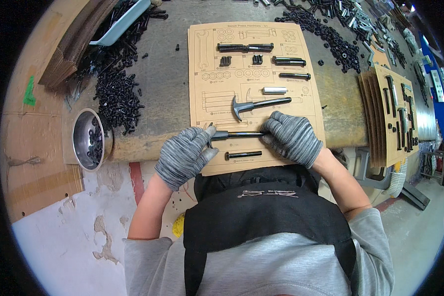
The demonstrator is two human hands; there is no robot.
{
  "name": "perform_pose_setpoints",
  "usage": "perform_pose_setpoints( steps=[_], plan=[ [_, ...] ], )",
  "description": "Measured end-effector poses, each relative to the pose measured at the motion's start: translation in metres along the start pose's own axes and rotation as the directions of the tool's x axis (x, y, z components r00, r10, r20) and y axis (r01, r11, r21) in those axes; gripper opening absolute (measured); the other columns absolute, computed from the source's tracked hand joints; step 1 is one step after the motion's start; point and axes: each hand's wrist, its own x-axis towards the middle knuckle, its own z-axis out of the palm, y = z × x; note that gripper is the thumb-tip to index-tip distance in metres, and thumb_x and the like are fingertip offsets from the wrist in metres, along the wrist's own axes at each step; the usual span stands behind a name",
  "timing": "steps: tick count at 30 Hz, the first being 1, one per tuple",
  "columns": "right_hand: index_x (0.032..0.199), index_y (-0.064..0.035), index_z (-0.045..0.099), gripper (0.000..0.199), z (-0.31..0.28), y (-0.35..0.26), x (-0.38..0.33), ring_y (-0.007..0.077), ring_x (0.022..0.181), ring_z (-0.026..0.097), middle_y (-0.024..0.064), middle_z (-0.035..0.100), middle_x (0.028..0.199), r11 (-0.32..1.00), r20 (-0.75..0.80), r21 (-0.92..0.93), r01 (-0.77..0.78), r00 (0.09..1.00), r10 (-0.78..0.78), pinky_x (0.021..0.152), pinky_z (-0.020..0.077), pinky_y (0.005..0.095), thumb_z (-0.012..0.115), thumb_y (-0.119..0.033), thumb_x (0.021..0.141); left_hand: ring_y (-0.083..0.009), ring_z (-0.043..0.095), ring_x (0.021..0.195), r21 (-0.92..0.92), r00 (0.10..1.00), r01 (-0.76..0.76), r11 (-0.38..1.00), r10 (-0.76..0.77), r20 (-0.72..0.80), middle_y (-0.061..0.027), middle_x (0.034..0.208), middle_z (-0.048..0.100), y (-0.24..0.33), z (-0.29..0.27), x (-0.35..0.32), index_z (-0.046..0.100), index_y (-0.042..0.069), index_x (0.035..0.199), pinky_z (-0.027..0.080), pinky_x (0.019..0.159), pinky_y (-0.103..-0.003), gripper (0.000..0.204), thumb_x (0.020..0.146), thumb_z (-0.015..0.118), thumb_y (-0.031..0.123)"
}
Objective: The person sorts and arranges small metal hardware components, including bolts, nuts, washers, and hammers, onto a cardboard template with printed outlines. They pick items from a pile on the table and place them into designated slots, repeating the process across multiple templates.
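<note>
While gloved fingers [270, 129] touch both ends, the T-headed rod [243, 134] lies between.

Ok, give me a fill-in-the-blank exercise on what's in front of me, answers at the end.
1. Striped gloves cover the left hand and right hand; their color is ____.
2. On the lower T-headed tool, the end away from the head is nearer the ____ hand.
3. The short cylinder on the printed sheet is ____ in color.
4. The metal bowl is to the ____ of the sheet.

Missing words: gray; right; silver; left.
</note>
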Motion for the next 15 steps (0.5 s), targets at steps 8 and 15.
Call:
perform_pose_setpoints(
  steps=[8, 15],
  plan=[
    [0.096, -0.009, 0.067, 0.018, 0.001, -0.003, 0.002, 0.0277, 0.073, 0.063, 0.0098, 0.061, 0.085, 0.997, -0.105, 0.03, 0.069, 0.992, -0.065, 0.064, 0.0518, 0.0359, 0.066, -0.019, 0.081, -0.0289, 0.064, 0.071, -0.25, 0.934, 0.356, 0.9, -0.347, 0.08, -0.0172, 0.078, 0.066, 0.008, -0.01, 0.019, 0.067, 0.001, 0.094, 0.051, 0.071, -0.036, 0.026, 0.09, 0.06, 0.025],
    [0.095, -0.0093, 0.065, 0.018, 0.01, 0.0, 0.0, 0.0265, 0.075, 0.063, 0.0083, 0.06, 0.086, 0.997, -0.142, 0.034, 0.074, 0.987, -0.069, 0.063, 0.0522, 0.0367, 0.061, -0.024, 0.084, -0.0224, 0.065, 0.082, -0.155, 0.979, 0.201, 0.967, -0.204, -0.001, -0.0135, 0.091, 0.064, 0.01, -0.005, 0.005, 0.063, 0.002, 0.11, 0.052, 0.075, -0.032, 0.036, 0.08, 0.072, 0.019]
  ],
)
